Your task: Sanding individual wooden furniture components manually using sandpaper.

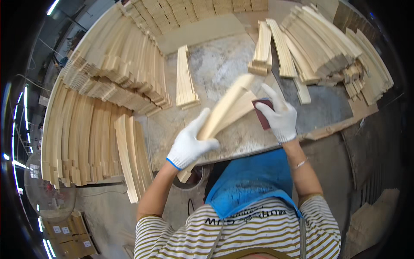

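My left hand [190, 141], in a white knit glove, is closed around a pale wooden slat [226, 103] that slants up and away over the table. The slat's far end is slightly blurred. Beneath it, a second wooden piece [239, 110] points toward my right hand. My right hand [281, 114], gloved as well, grips a dark red piece of sandpaper [261, 116] between thumb and fingers, just right of the slat. The index finger sticks up away from the sheet. What the palm covers is hidden.
Tall stacks of wooden slats [112, 56] line the table's left side, with more [319, 41] piled at the far right. A single slat [185, 77] lies on the worn tabletop [220, 54]. Cardboard boxes [69, 235] stand on the floor at lower left.
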Action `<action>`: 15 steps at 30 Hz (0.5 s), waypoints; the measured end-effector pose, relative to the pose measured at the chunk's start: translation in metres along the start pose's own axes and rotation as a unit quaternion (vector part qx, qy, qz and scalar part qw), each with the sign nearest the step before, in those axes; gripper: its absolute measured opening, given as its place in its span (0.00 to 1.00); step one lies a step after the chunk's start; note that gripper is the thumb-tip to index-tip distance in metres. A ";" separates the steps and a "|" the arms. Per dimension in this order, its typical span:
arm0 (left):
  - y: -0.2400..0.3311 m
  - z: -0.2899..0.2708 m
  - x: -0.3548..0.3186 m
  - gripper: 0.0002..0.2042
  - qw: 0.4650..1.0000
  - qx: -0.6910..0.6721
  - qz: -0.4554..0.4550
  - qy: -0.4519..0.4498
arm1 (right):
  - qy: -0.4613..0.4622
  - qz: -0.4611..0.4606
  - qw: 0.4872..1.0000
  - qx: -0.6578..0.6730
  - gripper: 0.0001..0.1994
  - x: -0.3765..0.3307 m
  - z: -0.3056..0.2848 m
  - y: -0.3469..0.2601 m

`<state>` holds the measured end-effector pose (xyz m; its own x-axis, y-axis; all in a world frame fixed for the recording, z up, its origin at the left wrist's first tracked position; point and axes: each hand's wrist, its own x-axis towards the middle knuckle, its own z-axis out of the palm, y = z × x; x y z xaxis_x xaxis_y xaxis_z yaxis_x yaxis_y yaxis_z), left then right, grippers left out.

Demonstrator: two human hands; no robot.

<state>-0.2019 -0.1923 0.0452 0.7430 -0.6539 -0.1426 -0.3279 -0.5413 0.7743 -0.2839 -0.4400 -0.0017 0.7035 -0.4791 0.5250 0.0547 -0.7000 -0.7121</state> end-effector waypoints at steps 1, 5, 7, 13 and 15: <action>-0.007 -0.002 0.013 0.41 0.997 -0.002 0.028 0.077 | -0.021 0.112 0.993 0.016 0.22 -0.005 -0.001 0.010; -0.037 -0.037 0.095 0.39 0.964 0.106 0.015 0.242 | -0.097 0.192 0.976 0.031 0.20 -0.012 0.008 0.035; -0.057 -0.056 0.132 0.39 0.938 0.194 -0.031 0.285 | -0.097 0.168 0.980 0.044 0.19 -0.015 0.011 0.032; -0.060 -0.057 0.191 0.38 0.928 0.231 -0.175 0.235 | -0.079 0.215 0.971 0.068 0.17 -0.010 0.010 0.042; -0.070 -0.049 0.195 0.36 0.916 0.225 -0.187 0.274 | -0.072 0.207 0.974 0.061 0.17 -0.010 0.009 0.050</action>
<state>-0.0052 -0.2559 -0.0064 0.9933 -0.0817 0.0812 -0.1068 -0.9173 0.3837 -0.2817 -0.4659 -0.0464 0.7747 -0.6214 0.1171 -0.1769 -0.3908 -0.9033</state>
